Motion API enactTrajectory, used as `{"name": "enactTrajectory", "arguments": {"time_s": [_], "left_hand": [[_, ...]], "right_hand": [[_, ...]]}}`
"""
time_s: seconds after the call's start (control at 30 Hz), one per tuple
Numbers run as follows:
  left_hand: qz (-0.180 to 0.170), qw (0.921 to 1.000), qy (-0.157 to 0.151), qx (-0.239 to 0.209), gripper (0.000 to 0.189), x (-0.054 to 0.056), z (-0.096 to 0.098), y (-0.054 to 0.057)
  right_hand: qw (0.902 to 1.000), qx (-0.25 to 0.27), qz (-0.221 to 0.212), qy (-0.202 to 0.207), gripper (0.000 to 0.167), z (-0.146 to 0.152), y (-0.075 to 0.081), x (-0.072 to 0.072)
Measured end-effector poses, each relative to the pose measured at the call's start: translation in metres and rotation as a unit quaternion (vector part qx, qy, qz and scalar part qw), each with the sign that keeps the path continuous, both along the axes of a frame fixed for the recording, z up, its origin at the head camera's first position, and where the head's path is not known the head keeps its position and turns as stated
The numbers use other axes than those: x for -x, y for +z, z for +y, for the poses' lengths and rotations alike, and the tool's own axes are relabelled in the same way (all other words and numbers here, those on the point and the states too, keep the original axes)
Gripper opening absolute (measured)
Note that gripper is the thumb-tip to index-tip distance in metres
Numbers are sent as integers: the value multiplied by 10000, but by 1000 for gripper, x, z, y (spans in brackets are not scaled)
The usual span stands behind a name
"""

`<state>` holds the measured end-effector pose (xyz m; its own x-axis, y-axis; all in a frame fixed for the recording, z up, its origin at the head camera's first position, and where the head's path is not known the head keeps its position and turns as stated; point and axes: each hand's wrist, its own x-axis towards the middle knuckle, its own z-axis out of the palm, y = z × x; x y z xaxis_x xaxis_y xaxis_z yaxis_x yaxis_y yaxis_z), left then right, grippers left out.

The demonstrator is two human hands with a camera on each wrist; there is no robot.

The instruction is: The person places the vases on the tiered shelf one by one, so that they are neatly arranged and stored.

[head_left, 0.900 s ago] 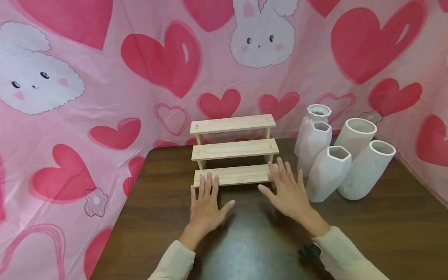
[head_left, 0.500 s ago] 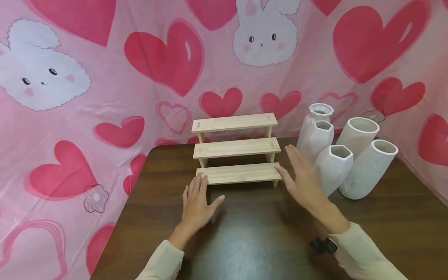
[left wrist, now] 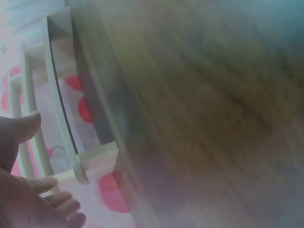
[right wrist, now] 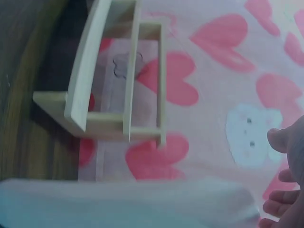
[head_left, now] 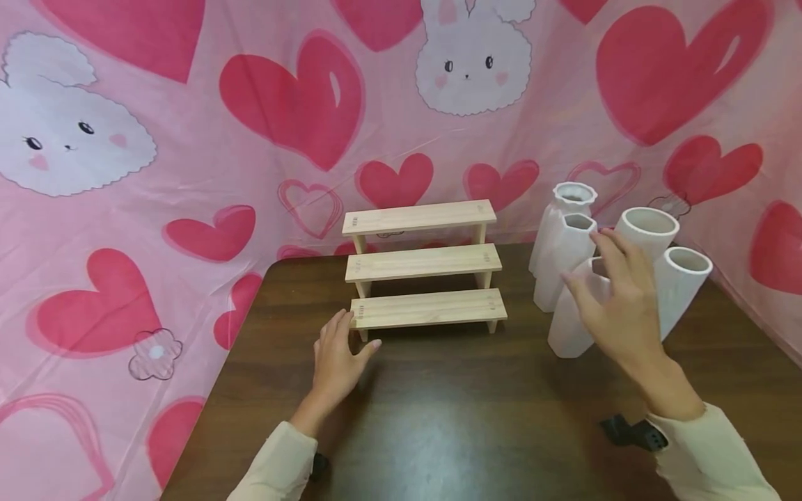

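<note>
A three-tier pale wooden stand (head_left: 425, 263) stands on the dark brown table, its shelves bare. My left hand (head_left: 336, 358) is at the left end of the lowest shelf, thumb spread and fingertips right at its corner. In the left wrist view the same hand (left wrist: 33, 190) has its fingers extended beside the shelves. At the right, my right hand (head_left: 626, 313) is over a white faceted vase (head_left: 571, 327), thumb and fingers apart on either side of its mouth and hiding part of it. The right wrist view shows that hand (right wrist: 287, 185) just past the end of a white vase (right wrist: 128, 204).
Several other white vases crowd round: one with a wavy rim (head_left: 575, 196), a slim angular one (head_left: 560, 268), a wide-mouthed one (head_left: 648, 233) and a smooth round one (head_left: 683, 292). A pink heart-and-bunny cloth (head_left: 388, 104) hangs directly behind the table (head_left: 432, 410).
My right hand has left the right end of the lowest shelf and moved right to the faceted vase. The left hand has slid slightly left and back off the shelf. Stand and vases stay put.
</note>
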<state>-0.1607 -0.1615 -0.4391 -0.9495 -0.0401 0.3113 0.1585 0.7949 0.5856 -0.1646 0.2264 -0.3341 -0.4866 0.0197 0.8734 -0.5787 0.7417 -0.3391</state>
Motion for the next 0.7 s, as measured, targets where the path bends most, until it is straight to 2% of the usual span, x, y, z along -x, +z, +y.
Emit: {"name": "enactTrajectory", "arguments": {"time_s": [0.17,0.3,0.5,0.6,0.7], "left_hand": [[-280,9978,117,-595,70,10,-9,1],[-632,9912,192,-1146,72,17,-14,2],[-1151,9734,245,-1964,76,26,-16,2],[-1281,9627,215,-2372,76,30,-16,0],[-1299,9546,181,-2674,74,33,-16,-3]], "right_hand": [[9960,528,-709,-133,64,20,3,-7],[9856,778,-1477,-283,73,29,2,-12],[9568,1028,-2717,-103,76,37,-4,-13],[9482,998,-3014,-62,76,38,-9,-12],[9462,949,-3092,-130,76,38,-15,-10]]}}
